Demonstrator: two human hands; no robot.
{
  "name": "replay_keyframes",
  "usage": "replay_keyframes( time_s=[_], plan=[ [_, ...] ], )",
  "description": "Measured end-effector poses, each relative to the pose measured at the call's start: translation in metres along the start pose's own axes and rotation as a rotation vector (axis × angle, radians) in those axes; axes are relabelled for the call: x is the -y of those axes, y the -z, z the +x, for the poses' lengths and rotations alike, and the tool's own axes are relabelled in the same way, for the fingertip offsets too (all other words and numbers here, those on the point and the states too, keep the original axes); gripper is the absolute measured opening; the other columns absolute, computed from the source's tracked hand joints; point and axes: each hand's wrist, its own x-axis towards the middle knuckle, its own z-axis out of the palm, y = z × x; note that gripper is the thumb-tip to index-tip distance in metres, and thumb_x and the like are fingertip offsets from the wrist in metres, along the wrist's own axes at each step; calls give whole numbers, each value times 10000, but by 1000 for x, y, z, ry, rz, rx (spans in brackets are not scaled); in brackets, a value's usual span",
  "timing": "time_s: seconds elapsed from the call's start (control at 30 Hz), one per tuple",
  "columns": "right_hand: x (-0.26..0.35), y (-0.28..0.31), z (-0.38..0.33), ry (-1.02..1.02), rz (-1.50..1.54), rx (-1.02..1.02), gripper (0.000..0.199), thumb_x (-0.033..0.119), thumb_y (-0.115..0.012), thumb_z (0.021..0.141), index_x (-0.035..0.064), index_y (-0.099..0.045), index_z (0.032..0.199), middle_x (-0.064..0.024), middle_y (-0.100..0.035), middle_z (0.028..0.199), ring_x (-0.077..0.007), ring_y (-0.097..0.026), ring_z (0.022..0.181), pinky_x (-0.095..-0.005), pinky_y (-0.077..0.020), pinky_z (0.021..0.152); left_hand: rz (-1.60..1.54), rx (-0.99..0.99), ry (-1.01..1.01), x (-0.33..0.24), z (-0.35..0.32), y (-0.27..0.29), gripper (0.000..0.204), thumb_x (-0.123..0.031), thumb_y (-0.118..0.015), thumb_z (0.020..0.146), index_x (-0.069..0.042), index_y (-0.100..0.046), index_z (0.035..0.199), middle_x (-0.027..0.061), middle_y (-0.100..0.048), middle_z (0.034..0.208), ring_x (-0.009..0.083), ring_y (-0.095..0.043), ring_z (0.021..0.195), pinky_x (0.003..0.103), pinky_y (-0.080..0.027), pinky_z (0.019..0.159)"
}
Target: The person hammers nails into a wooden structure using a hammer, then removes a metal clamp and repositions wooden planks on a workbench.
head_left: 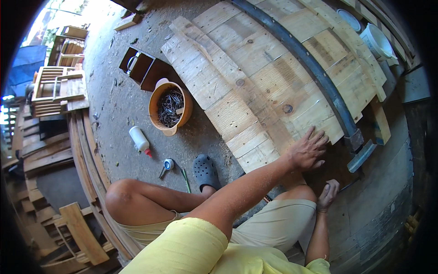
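Observation:
A wide panel of joined wooden boards lies before me, dotted with small dark holes. My left hand rests on its near edge, fingers spread and stretched out. Across the panel's right part runs a long blue-grey steel bar with holes, like a bar clamp. Its near end carries a metal block and an angled metal piece. Below that end, beside my right knee, my right hand is curled at the end of a thin dark rod, seemingly gripping it. Its palm side is hidden.
Left of the panel stand an orange tub of nails, a dark open box, a white glue bottle and a blue tape roll. Stacked wood lines the left side. A white bucket is at far right.

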Motion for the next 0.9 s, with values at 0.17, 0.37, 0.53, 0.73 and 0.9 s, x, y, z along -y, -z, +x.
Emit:
replay_keyframes(
  time_s=[0.17, 0.37, 0.53, 0.73, 0.9],
  plan=[
    [-23, 28, 31, -734, 69, -517, 360, 296, -582, 994, -17, -531, 1167, -190, -559, 1101, -311, -573, 991, -384, -477, 844, 8, 18, 10, -2, -1, 2, 443, -412, -606, 849, -12, -668, 1029, 190, -510, 1304, 363, -411, 1306, 614, -249, 1116],
    [-8, 9, 9, -1482, 1062, -184, 712, 722, -453, 899, 76, -543, 1185, -132, -589, 927, -197, -600, 717, -341, -531, 614, 22, 0, 30, 3, -9, -4, 464, -432, -578, 843, -28, -684, 1047, 199, -495, 1341, 371, -377, 1334, 616, -212, 1139],
    [-46, 18, 23, -1388, 936, -652, 584, 695, -394, 943, 118, -479, 925, 3, -419, 596, -74, -304, 366, -217, -196, 305, 12, 40, 14, -2, -1, -3, 459, -429, -565, 855, -30, -689, 1047, 203, -490, 1363, 369, -374, 1342, 614, -204, 1144],
    [-85, 32, 93, -1192, 615, -685, 585, 574, -490, 970, 37, -584, 1182, -86, -603, 955, -153, -533, 672, -270, -433, 547, 5, 30, 37, 4, -10, -7, 454, -427, -566, 855, -31, -693, 1036, 204, -486, 1365, 376, -361, 1353, 616, -202, 1147],
    [-233, 50, 99, -1049, 622, -338, 414, 323, -562, 992, 14, -570, 1268, -86, -627, 1067, -230, -566, 976, -310, -472, 836, 21, 25, 28, -1, -7, -9, 444, -425, -567, 855, -35, -704, 1017, 206, -489, 1356, 380, -370, 1346, 616, -198, 1149]
  ],
)
